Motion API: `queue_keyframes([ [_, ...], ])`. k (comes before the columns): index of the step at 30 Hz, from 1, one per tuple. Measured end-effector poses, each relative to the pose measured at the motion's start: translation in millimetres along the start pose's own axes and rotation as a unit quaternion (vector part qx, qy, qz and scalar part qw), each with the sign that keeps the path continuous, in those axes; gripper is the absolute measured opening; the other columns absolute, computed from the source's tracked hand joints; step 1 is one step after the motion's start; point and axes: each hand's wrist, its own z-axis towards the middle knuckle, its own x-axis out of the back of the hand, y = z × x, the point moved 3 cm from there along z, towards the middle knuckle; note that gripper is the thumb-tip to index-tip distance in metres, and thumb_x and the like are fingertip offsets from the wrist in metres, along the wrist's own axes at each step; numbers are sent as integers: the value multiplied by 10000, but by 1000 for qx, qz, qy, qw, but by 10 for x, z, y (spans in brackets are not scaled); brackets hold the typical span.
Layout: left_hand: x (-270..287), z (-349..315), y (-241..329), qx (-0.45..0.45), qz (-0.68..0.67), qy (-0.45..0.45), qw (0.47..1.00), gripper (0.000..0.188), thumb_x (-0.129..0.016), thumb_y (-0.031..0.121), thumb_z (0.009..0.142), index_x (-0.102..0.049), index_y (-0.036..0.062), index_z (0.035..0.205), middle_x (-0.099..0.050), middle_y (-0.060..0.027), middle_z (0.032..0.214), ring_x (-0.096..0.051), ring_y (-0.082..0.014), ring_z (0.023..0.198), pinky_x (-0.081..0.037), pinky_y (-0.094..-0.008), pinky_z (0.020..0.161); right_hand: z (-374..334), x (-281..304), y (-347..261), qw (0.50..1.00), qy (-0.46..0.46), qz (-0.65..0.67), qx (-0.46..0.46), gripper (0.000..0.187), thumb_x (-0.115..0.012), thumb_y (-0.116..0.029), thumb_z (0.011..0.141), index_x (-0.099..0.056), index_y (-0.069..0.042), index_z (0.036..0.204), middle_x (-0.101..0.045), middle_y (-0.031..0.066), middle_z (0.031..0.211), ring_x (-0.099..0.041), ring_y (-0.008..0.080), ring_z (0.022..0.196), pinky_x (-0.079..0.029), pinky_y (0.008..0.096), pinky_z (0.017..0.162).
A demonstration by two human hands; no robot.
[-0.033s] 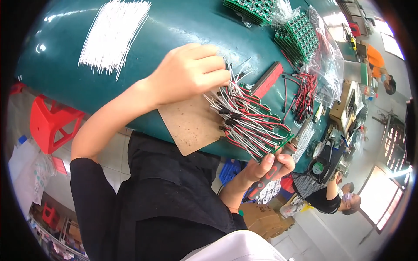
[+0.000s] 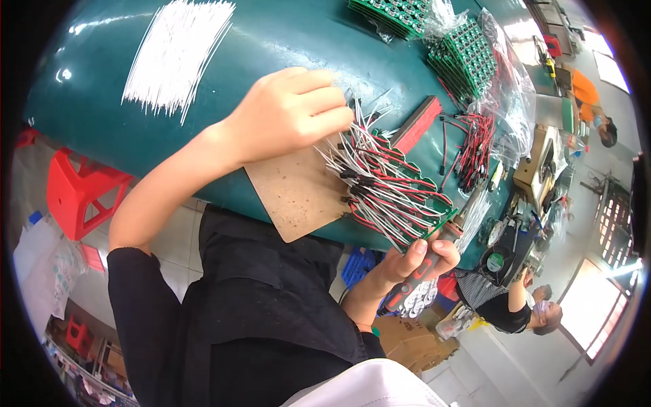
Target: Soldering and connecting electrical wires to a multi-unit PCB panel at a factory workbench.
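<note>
My left hand [image 2: 295, 112] is curled at the left ends of a bundle of red and white wires [image 2: 383, 180] with black connectors. Its fingertips are hidden, so what they pinch cannot be made out. The wires lie over a row of green circuit boards [image 2: 444, 203]. In my right hand [image 2: 424, 258] is a soldering iron [image 2: 407, 285] with a grey and red handle, its front end toward the boards. The right thumb and a finger sit close to the nearest board's edge. Under the wires rests a brown sheet [image 2: 291, 197].
Loose white wires [image 2: 180, 54] lie at the far left of the green table [image 2: 88, 88]. A red bar [image 2: 417, 125], red-black leads [image 2: 477, 149], stacked circuit boards [image 2: 464, 57] and a clear plastic bag [image 2: 512, 102] lie to the right. A co-worker [image 2: 508, 305] sits at the right; a red stool [image 2: 81, 193] stands left.
My left hand has shifted very slightly to the left. My right hand, the soldering iron and the boards look unmoved.
</note>
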Motion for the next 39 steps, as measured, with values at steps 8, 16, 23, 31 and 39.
queue_keyframes([
  [8, 348, 128, -335, 204, -209, 66, 954, 104, -676, 26, 766, -686, 73, 858, -643, -44, 878, -611, -249, 867, -495, -324, 777, 18, -75, -63, 1000, -15, 16, -20, 279, -581, -154, 879, -348, -118, 1028, -613, 253, 1044, -588, 263, 973, -439, 415, 967],
  [16, 39, 260, -56, 28, -152, -34, 987, 233, -710, 31, 734, -675, 81, 959, -621, -51, 944, -591, -267, 880, -479, -362, 776, -40, -8, -28, 1000, -17, 19, -15, 306, -603, -145, 874, -348, -110, 1039, -598, 259, 1062, -593, 280, 1001, -437, 432, 981],
  [23, -52, 21, -53, -15, -152, -94, 984, 223, -738, 92, 704, -642, 99, 905, -606, -28, 941, -567, -232, 810, -473, -345, 714, -57, 2, 5, 999, -17, 37, 7, 306, -609, -152, 881, -350, -99, 1035, -602, 288, 1096, -614, 300, 1015, -454, 433, 973],
  [31, -233, -69, -148, -24, -26, -160, 986, 185, -719, 160, 745, -584, 74, 838, -573, -46, 895, -580, -235, 858, -492, -365, 751, -17, -32, 23, 999, 1, 24, 27, 297, -567, -101, 809, -380, -80, 1038, -575, 270, 1031, -629, 280, 869, -545, 412, 802],
  [39, -316, 14, -125, 58, -138, -273, 950, 206, -688, 170, 802, -568, 22, 881, -560, -113, 914, -573, -279, 926, -490, -383, 817, -27, -24, 11, 999, 0, 29, 16, 282, -585, -136, 850, -374, -87, 1030, -592, 284, 1049, -620, 286, 927, -497, 422, 887],
])
